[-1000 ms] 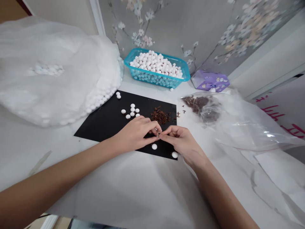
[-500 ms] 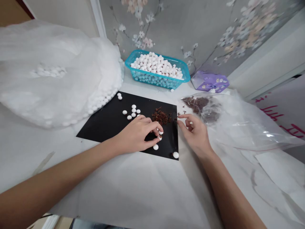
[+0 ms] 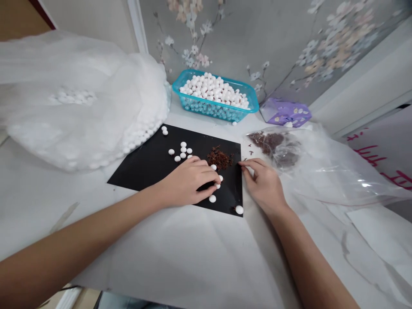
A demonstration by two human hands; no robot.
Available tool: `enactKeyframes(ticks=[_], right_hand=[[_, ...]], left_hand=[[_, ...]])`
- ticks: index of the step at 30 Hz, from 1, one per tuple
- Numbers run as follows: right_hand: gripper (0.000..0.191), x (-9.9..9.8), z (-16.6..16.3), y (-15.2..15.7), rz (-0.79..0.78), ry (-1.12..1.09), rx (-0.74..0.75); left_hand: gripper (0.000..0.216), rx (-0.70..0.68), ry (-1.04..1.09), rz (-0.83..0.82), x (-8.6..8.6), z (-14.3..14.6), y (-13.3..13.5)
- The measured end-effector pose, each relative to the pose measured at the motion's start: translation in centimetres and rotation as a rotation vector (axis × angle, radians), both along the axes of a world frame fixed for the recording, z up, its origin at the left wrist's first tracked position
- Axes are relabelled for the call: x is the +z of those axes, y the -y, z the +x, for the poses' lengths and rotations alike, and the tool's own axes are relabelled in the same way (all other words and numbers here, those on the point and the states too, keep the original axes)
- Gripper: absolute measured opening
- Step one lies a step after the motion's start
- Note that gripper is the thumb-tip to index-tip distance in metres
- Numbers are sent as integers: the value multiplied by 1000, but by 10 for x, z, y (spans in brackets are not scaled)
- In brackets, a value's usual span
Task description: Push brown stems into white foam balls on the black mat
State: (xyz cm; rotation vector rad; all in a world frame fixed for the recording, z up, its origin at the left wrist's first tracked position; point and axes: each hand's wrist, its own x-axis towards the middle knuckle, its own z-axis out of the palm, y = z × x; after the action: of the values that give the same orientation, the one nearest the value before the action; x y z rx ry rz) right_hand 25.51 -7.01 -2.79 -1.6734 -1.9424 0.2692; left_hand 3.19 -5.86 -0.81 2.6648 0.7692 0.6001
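My left hand [image 3: 193,182] rests over the black sheet [image 3: 141,165], thumb and fingers curled round a small white ball [image 3: 218,186] at their tips. Other white balls lie close by, one [image 3: 212,198] just below the thumb and one [image 3: 213,167] above the fingers. A loose pile of reddish-brown stem-like bits [image 3: 219,158] sits beyond the fingertips. At the sheet's right edge is my right hand [image 3: 265,186], its index finger and thumb pinched nearly together. A tiny dark bit may be between those tips; I cannot make it out.
A blue basket [image 3: 214,107] heaped with white balls stands against the wall. On the left bulges a large translucent bag [image 3: 106,107] of white balls. To the right lie a clear plastic bag [image 3: 325,167] with brown bits and a purple packet [image 3: 286,111].
My right hand's fingertips have dropped slightly toward the sheet's edge and drawn closer together. My left fingers have shifted a little around the ball, uncovering another white ball above them.
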Motion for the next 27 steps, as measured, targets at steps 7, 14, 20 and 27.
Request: enactKeyframes(ticks=[7, 14, 20, 27], right_hand=[[20, 3, -2, 3, 66, 34, -25], [17, 4, -5, 3, 131, 60, -83], [15, 5, -6, 4, 113, 63, -73], [15, 4, -6, 4, 118, 66, -64]], left_hand=[[22, 159, 157, -6, 7, -2, -5], [21, 805, -94, 107, 15, -17, -23], [15, 850, -188, 110, 15, -18, -24], [15, 868, -189, 103, 14, -21, -27]])
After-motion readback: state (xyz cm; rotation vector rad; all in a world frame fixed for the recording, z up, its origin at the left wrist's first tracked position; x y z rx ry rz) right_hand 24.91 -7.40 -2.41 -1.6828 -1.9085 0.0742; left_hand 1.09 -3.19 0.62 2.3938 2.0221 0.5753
